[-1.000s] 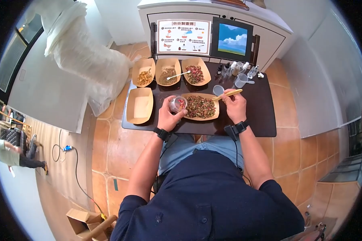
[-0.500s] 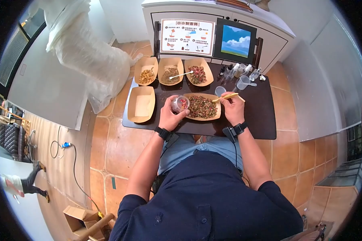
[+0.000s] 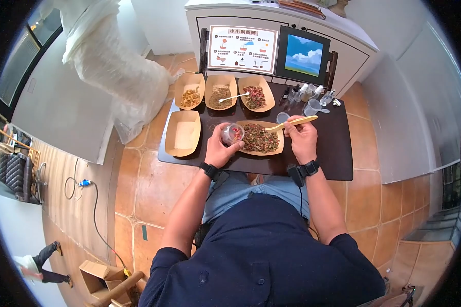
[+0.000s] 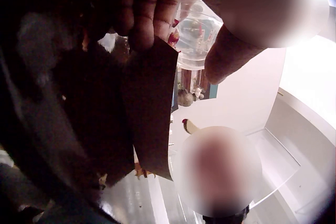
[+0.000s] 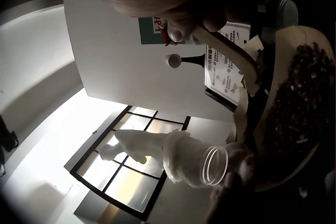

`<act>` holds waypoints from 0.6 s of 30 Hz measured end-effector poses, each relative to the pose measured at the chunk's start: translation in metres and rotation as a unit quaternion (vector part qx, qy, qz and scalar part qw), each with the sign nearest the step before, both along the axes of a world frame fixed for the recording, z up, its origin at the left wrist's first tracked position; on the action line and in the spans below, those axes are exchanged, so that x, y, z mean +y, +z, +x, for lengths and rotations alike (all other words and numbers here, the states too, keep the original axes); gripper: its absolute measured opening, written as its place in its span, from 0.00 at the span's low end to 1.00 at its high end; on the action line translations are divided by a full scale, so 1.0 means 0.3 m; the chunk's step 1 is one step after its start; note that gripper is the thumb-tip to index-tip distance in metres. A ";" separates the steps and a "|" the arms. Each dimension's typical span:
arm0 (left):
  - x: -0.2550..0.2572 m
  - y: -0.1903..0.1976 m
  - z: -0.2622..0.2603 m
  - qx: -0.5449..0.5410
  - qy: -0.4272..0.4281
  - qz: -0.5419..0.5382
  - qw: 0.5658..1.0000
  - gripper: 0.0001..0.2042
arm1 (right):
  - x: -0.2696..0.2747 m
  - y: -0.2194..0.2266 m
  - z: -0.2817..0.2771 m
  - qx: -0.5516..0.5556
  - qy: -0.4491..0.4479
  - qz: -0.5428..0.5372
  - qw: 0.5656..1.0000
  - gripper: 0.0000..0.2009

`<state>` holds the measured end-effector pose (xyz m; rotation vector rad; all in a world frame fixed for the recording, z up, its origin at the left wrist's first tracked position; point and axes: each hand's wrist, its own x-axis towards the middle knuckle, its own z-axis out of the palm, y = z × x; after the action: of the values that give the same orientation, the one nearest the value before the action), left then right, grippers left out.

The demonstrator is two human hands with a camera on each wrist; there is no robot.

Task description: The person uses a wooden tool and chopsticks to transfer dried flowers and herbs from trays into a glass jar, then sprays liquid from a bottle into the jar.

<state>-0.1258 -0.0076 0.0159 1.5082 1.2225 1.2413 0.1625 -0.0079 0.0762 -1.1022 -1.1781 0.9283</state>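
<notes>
My left hand [image 3: 221, 148] holds a small clear plastic cup [image 3: 233, 133] tilted, its mouth toward the paper tray. Red and orange bits lie inside the cup. With thumb and fingertips my right hand [image 3: 303, 142] pinches a pale yellow spoon [image 3: 301, 121], seen from the side in the right wrist view as a flat light strip [image 5: 231, 50]. The spoon's far end reaches over the dried herb and petal mix [image 3: 260, 139] in the boat-shaped paper tray [image 3: 281, 147]. The cup stands right at that tray's left end. Fingers and thumb around the clear cup [image 4: 197, 37] show in the left wrist view.
Along the back are paper trays of yellow bits [image 3: 190, 99], brown bits with a white stick [image 3: 234, 97] and red petals [image 3: 254, 96]. A bare paper tray [image 3: 183, 134] lies left. A clear lid [image 3: 283, 117], measuring cup [image 3: 312, 107] and small bottles [image 3: 306, 92] stand right.
The right hand has moved the spoon's far end leftward, farther over the mix. The left hand still holds the tilted cup at the tray. A person at far left has walked along.
</notes>
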 end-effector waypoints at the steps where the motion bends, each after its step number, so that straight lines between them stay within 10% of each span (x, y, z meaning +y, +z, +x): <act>1: -0.001 0.002 0.002 0.000 0.000 0.002 1.000 0.37 | -0.007 0.013 -0.023 0.001 0.002 -0.001 1.000 0.07; 18: -0.002 0.013 -0.001 -0.002 -0.005 0.008 1.000 0.37 | -0.046 -0.004 -0.160 -0.217 0.104 0.000 0.971 0.11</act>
<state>-0.1262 -0.0082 0.0199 1.5223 1.2035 1.2491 0.1145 -0.0215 0.0751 -1.2351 -1.6769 0.8669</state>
